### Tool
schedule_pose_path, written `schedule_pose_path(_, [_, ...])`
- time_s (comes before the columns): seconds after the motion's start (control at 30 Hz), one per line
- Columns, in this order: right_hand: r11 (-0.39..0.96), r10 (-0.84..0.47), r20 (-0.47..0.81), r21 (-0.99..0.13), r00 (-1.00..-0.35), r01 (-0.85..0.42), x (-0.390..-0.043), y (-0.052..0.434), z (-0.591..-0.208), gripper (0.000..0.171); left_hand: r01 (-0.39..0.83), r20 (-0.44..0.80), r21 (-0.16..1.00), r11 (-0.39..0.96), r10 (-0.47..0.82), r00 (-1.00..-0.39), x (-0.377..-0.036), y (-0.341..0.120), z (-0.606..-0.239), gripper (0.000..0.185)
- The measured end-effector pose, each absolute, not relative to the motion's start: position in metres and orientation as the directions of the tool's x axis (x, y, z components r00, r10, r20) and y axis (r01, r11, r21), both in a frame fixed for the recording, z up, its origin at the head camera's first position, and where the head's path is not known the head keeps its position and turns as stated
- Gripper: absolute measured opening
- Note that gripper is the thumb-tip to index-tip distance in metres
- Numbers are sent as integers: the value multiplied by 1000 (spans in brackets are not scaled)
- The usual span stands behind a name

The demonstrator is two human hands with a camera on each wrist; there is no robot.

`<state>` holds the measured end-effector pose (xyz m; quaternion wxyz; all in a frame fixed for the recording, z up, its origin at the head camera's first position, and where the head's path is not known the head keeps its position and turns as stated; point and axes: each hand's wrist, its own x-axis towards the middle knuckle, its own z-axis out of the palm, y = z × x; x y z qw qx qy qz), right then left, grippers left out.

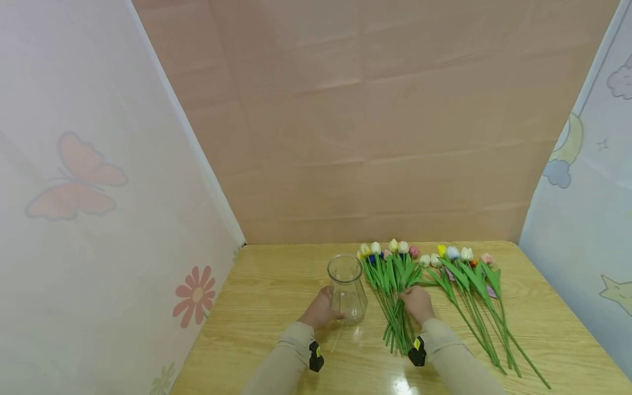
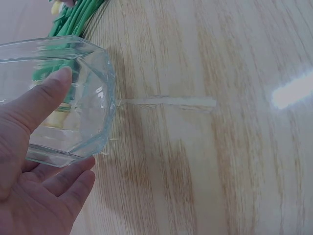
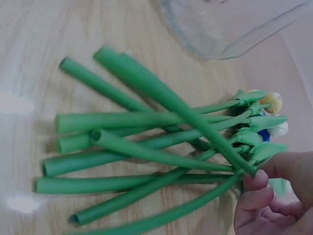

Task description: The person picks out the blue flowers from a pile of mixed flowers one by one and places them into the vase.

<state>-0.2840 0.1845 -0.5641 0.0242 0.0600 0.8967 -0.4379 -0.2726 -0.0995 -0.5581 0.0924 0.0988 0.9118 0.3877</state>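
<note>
A clear glass vase (image 1: 347,296) with a wide rim stands on the table, and my left hand (image 1: 321,309) holds it from the left. In the left wrist view the thumb (image 2: 46,95) lies along one side of the faceted glass and the other fingers are on the opposite side. Just right of the vase lies a bunch of artificial tulips (image 1: 392,274) with yellow, white, blue and pink heads. My right hand (image 1: 418,303) is at the bunch's right side; in the right wrist view, thumb and fingers pinch a green tulip stem (image 3: 215,139) that crosses over the others.
A second group of tulips (image 1: 476,291) lies spread on the right part of the wooden table (image 1: 276,274), stems toward the front right. Behind the table hangs a brown cloth (image 1: 370,137). Pale printed sheets flank both sides.
</note>
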Motion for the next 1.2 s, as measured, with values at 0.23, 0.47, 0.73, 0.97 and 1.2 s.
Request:
schedule_pose_path(0.23, [572,132,-106,-804,-986,163,-283,191,-552,37,107,-92,733,671,254,-963,-272,-100,-557,88])
schedule_pose_path(0.47, [574,158,-34,-810,-987,120,-279,199,-538,35,91,-108,740,667,251,-962,-273,-101,-557,88])
schedule_pose_path(0.73, [613,278,211,-790,-937,4,-276,222,-529,30,100,-102,742,663,260,-960,-274,-101,-560,89])
schedule_pose_path(0.97, [650,415,315,-759,-854,36,-270,257,-522,30,95,-102,752,652,258,-961,-272,-101,-559,90])
schedule_pose_path(1.2, [592,570,254,-787,-782,176,-259,292,-516,32,96,-100,760,642,261,-960,-273,-102,-561,90])
